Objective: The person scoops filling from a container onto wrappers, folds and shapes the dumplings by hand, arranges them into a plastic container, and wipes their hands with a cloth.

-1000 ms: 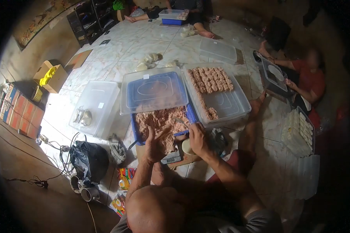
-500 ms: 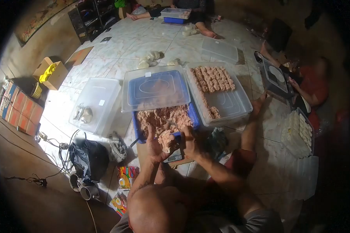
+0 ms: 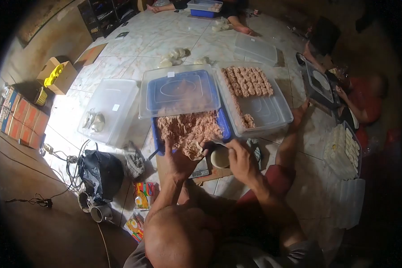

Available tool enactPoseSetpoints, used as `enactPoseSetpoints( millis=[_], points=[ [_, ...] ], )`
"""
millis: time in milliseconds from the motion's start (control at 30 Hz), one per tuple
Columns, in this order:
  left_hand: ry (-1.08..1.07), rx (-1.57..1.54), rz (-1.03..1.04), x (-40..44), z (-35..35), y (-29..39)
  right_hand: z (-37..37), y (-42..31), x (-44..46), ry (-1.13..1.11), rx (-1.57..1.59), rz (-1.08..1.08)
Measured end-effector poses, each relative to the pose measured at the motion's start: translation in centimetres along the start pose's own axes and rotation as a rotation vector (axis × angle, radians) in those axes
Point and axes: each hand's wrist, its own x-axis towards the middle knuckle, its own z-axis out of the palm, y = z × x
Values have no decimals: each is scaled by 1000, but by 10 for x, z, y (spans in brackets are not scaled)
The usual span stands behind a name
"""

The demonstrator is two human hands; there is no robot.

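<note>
My left hand (image 3: 179, 164) is cupped palm up in front of the blue tub, holding a dumpling wrapper (image 3: 193, 151) with pinkish minced filling on it. My right hand (image 3: 244, 161) is closed round a slim utensil (image 3: 219, 143), whose tip points left toward the wrapper; its exact kind is unclear. Below that tip sits a round pale stack of wrappers (image 3: 220, 157). Minced filling (image 3: 187, 124) fills the front of the blue tub (image 3: 225, 126), and a clear lid (image 3: 179, 91) covers its back part. Beneath my left hand, a small scale (image 3: 201, 170) is partly hidden.
A clear bin (image 3: 277, 117) of shaped meat portions stands right of the tub. To the left are another clear container (image 3: 105, 114), a black bag (image 3: 100, 174) and a mug (image 3: 101, 213). A co-worker in red (image 3: 366, 100) sits at right; another person's legs show at the back.
My right hand has moved right, away from my left hand, uncovering the round stack. My left hand has shifted slightly, still holding the filled wrapper. The view has tilted a little.
</note>
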Motion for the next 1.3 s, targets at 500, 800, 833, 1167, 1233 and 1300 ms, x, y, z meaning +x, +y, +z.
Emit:
enactPoseSetpoints(
  millis=[500,800,833,1167,1233,1300],
  points=[
    [-63,29,-266,-4,-5,-2,-13,-5,5,-388,-195,-335],
    [-110,217,-282,-1,-10,-8,-4,43,13,-363,-197,-514],
    [-127,233,-300,-1,-15,-9,-4,47,6,-321,-218,-453],
    [56,514,-171,-1,-23,-4,-1,41,-29,-15,128,-260],
    [-61,799,-173,-8,-2,-6,6,41,-29,-84,530,294],
    [-103,854,-189,-4,6,-13,27,62,-23,-137,544,288]
  ],
)
